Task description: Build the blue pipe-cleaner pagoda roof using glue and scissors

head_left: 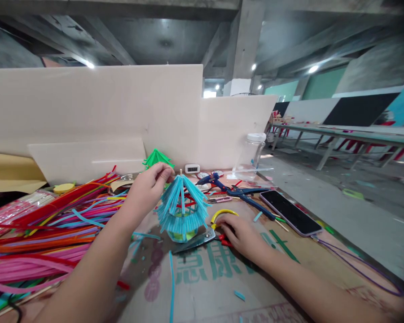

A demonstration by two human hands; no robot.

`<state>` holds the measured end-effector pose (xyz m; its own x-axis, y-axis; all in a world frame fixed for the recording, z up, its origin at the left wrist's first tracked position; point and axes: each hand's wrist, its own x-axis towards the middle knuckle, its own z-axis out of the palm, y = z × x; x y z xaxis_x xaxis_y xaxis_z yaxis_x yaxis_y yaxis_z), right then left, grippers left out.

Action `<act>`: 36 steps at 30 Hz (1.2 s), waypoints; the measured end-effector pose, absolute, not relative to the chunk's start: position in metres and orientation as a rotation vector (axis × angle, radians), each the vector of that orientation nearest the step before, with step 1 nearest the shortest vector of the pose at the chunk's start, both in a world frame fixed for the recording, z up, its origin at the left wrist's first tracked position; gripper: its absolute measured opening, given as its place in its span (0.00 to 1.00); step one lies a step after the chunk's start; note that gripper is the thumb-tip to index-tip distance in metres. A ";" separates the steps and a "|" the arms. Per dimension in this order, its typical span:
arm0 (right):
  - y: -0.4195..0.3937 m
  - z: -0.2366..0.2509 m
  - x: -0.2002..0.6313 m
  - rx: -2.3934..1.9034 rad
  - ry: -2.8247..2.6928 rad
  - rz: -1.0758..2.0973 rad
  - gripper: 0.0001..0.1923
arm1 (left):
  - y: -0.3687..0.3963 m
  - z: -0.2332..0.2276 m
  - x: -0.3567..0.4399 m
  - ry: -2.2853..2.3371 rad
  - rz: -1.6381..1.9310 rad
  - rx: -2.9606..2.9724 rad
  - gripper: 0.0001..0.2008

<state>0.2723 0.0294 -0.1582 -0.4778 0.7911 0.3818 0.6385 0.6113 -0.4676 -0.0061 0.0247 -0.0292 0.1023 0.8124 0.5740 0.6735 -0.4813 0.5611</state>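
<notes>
A light-blue pagoda-shaped craft (182, 211) made of pipe cleaners, with two tiers of roof and a thin stick at its top, stands upright on the cardboard. My left hand (154, 179) is closed in a pinch beside the upper roof's left edge; what lies between the fingertips is hidden. Scissors (197, 241) with one yellow and one red handle lie low in front of the craft, blades pointing left. Around their handles my right hand (239, 234) is closed. A long blue pipe cleaner (172, 287) lies nearer to me.
Bundles of coloured pipe cleaners (70, 220) cover the left side. Behind stand a green craft (157, 158), a small digital clock (192, 168) and a clear jar (253, 154). A glue gun (215, 180), blue-handled pliers (252, 200) and a phone (291, 212) lie to the right.
</notes>
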 end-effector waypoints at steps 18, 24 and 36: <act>0.031 -0.162 0.273 -1.114 -2.256 0.326 0.11 | 0.026 -0.029 -0.010 1.424 1.472 1.974 0.21; 0.030 -0.161 0.273 -1.125 -2.262 0.326 0.11 | 0.034 -0.044 0.005 1.276 1.346 2.015 0.22; 0.032 -0.162 0.277 -1.103 -2.267 0.253 0.11 | 0.020 -0.023 -0.008 1.548 1.611 1.777 0.17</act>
<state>0.2768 0.0324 -0.1620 -0.4761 0.7661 0.4318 0.6522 0.6369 -0.4110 -0.0079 0.0201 -0.0229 -0.2000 0.8210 0.5348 0.5012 -0.3832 0.7758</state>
